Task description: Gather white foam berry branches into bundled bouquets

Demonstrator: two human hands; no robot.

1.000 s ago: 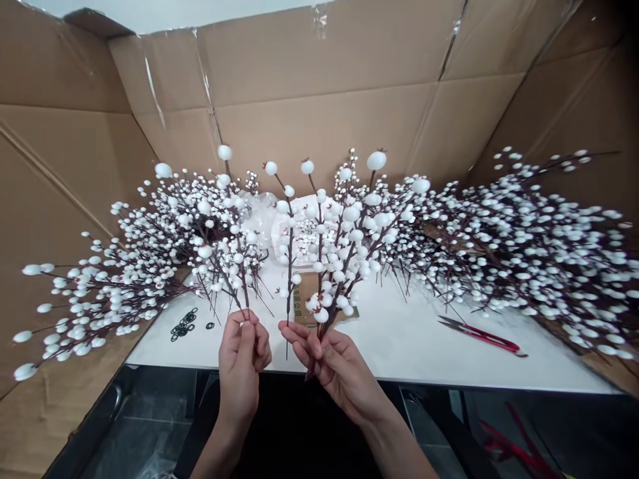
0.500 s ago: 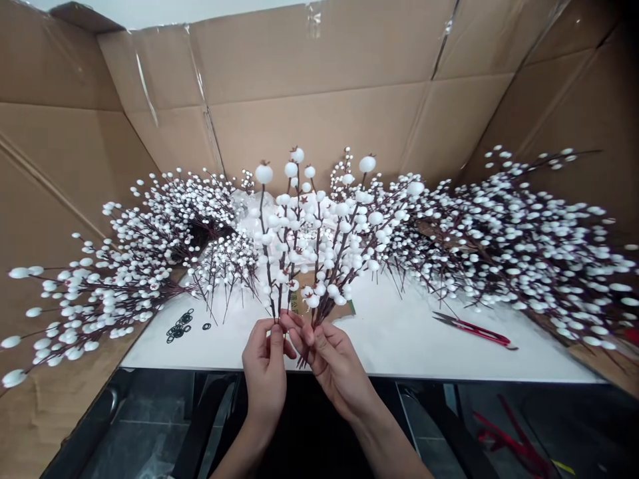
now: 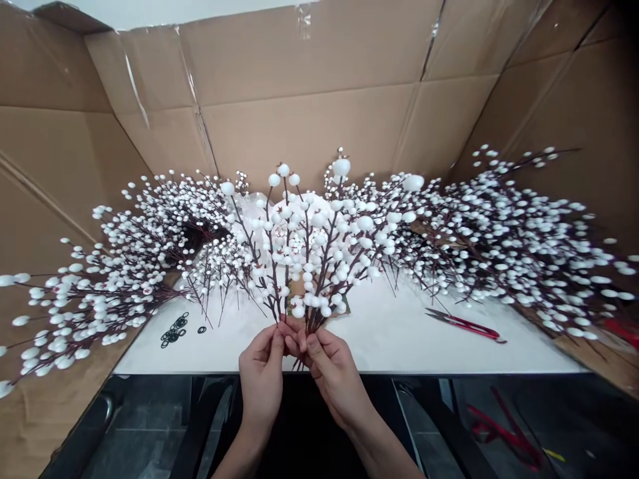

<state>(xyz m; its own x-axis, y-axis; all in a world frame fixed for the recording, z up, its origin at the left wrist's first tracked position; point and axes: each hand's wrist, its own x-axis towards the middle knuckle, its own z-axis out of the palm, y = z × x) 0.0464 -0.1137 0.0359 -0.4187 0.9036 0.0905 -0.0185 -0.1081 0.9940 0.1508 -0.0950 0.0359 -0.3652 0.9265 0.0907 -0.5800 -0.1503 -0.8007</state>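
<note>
Far left, we have a wall of brown cardboard (image 3: pixel 44 153), creased, with shipping paper-brown below it. Against it leans the left pile (image 3: pixel 134 266) of white-berried stems, spilling past the table's edge. The table (image 3: pixel 144 356) is white and smooth, its front edge straight; under it we see dark floor (image 3: pixel 144 432) with pale tile lines.

Near the left front lie black rings (image 3: pixel 174 331) in a loose heap, a lone ring (image 3: pixel 202 330) just to their right.

Centre: our left hand (image 3: pixel 262 372) pinches a few sprigs (image 3: pixel 272 266) by their lower stems, berries up, above the table's front edge. Beside it our right hand (image 3: pixel 337 372) grips a thicker bunch (image 3: pixel 325 259), stem ends poking out below the fingers. The fingertips of both hands come together; we cannot tell exactly which touch. Behind the berries, a scrap of card (image 3: pixel 298 287) on the table; farther back, the rear wall (image 3: pixel 309 73), taped and creased.

Right of centre, red-handled snips (image 3: pixel 466 324) lie on bare white. Beyond, the right pile (image 3: pixel 519 246), dense, near the right wall (image 3: pixel 589 120). Below, a red ribbon (image 3: pixel 509 432).
</note>
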